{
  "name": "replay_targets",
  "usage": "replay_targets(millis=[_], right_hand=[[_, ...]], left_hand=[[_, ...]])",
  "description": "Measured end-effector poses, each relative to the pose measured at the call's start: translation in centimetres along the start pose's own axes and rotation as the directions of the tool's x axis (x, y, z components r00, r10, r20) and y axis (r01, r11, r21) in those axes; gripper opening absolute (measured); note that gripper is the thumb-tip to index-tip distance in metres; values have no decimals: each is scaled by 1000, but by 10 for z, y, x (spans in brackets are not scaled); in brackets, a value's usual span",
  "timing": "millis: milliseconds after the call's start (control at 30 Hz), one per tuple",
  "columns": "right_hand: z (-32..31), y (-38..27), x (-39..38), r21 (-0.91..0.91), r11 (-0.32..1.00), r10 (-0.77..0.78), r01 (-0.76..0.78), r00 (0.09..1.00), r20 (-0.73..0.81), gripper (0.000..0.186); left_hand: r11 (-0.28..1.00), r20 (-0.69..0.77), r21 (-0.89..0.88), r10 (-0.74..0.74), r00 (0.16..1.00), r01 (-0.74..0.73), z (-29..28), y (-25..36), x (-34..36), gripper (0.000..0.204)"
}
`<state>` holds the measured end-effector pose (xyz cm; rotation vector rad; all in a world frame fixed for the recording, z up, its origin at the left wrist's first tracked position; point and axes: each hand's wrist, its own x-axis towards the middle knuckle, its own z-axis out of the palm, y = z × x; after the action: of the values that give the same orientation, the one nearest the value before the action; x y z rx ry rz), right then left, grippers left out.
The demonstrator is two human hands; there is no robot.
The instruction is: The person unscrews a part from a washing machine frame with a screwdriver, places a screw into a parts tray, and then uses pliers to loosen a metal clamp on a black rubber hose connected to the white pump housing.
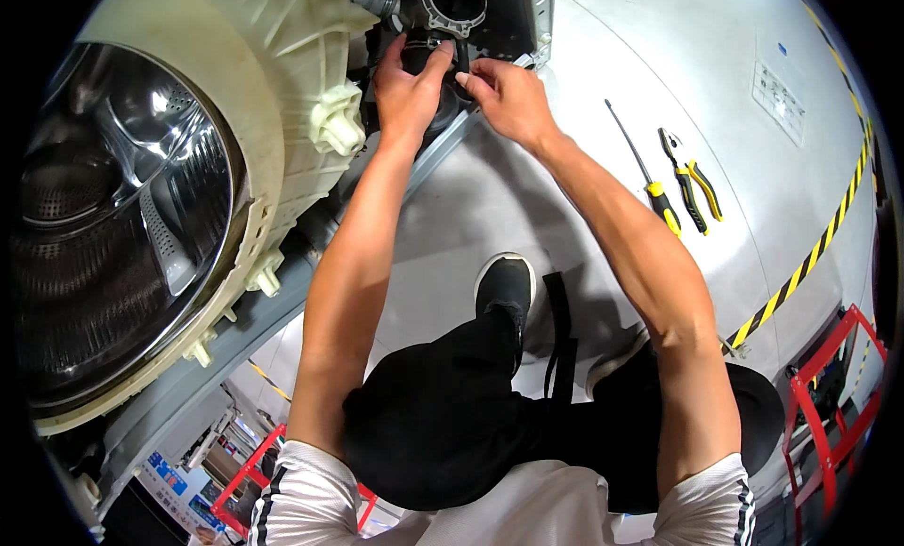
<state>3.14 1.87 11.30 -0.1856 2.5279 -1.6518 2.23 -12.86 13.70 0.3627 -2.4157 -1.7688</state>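
Note:
In the opened lower part of a washing machine, my left hand (411, 96) is closed round a black rubber hose (414, 56). A metal clamp (434, 44) shows between its thumb and fingers. My right hand (511, 98) is just to the right, its thumb and forefinger pinched at a thin black tube (462, 56). What lies deep between the fingers is partly hidden. Just beyond both hands is a round grey pump housing (454, 8) with a dark opening, and a grey connector (377, 2) lies to its left.
The cream plastic tub (254, 56) with its steel drum (122, 207) fills the left side. On the floor at right lie a screwdriver (663, 207) and yellow-black pliers (693, 184). Striped tape (800, 273) and a red metal frame (815, 424) stand farther right.

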Motion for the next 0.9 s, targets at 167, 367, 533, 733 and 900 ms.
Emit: replay_targets(millis=[167,367,533,733,900], right_hand=[[18,3,-2,202,976,117,-82,979,-167,25],[33,1,4,176,984,26,10,980,-196,23],[6,0,33,-229,965,-90,128,981,170,27],[-5,-5,32,-522,826,-10,213,931,365,21],[-4,-8,41,-595,777,10,207,940,340,19]], left_hand=[[994,-16,58,90,996,-89,8,1,-1,60],[968,-68,194,175,982,-159,3,-9,1,55],[960,-96,221,196,976,-171,-5,-20,4,62],[982,-51,117,158,986,-151,0,-9,-5,58],[966,-46,186,189,981,-178,3,1,-11,54]])
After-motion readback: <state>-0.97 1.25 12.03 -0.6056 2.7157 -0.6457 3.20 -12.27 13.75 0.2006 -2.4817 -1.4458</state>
